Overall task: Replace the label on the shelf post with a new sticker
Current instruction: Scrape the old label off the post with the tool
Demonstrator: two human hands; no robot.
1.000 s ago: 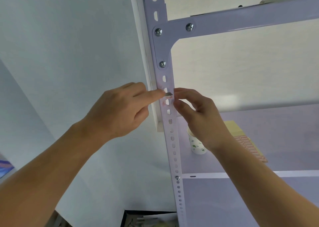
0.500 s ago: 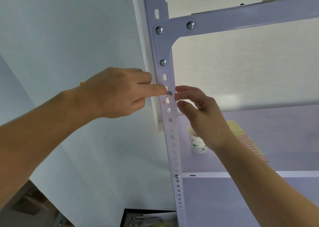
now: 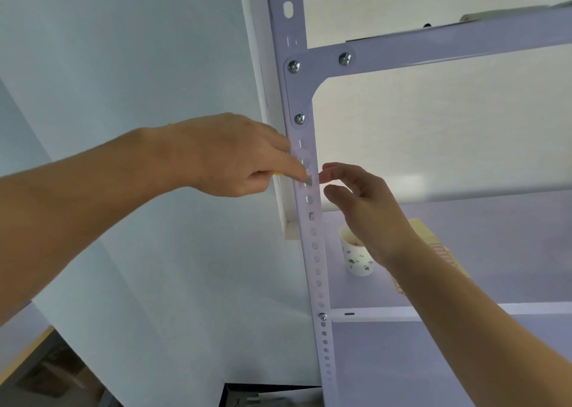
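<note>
With the left hand (image 3: 230, 155) gripping a small scraper (image 3: 309, 180) against the label remnant (image 3: 305, 162) on the shelf post (image 3: 315, 251), and the right hand (image 3: 368, 211) slack-fingered and empty just beside it, a slip could gouge paint or nick that hand.

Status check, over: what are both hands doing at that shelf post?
Left hand grips scraper, blade on shelf post. Right hand open beside it. Faint label residue there. Nothing blocking.

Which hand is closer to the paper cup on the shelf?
Right. The right hand hangs just above the paper cup, its wrist covering part of the rim. The left hand is on the far side of the shelf post, higher and to the left.
</note>
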